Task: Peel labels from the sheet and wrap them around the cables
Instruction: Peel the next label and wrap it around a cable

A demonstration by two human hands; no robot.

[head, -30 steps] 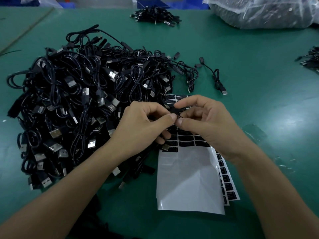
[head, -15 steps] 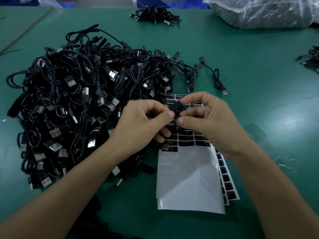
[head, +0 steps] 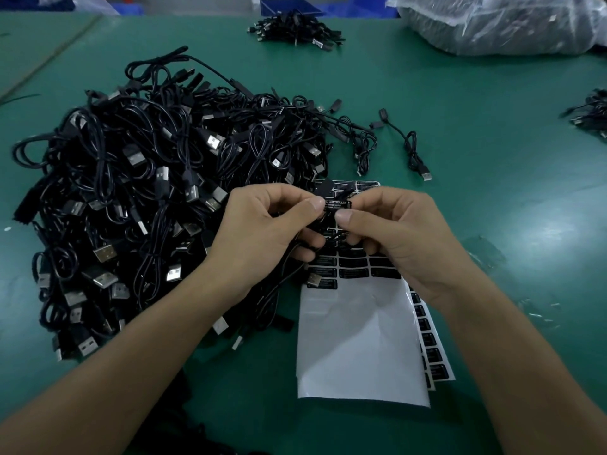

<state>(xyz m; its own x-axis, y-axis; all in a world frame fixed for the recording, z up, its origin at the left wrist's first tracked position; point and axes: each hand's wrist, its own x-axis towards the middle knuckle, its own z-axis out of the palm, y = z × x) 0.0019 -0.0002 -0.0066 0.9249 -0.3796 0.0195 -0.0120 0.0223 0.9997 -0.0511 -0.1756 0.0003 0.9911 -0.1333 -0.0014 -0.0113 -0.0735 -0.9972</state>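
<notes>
Above the label sheet [head: 361,339] my left hand [head: 262,238] and my right hand [head: 397,238] meet fingertip to fingertip. Between them they pinch a small black label [head: 333,205] with white print against a thin black cable [head: 289,261], which hangs down from my left hand toward the table. The sheet is white where labels are gone and still carries rows of black labels [head: 358,272] at its top and right edge. A large heap of black USB cables [head: 147,205] lies to the left.
A green mat [head: 492,159] covers the table. One loose cable [head: 410,149] lies beyond the sheet. A small cable bundle [head: 295,29] sits at the far edge, another [head: 591,113] at the right edge, and a clear plastic bag [head: 499,21] at the far right.
Both hands stayed over the sheet's top. The label has turned between the fingertips so its printed face now shows, and the thumbs have closed in on it.
</notes>
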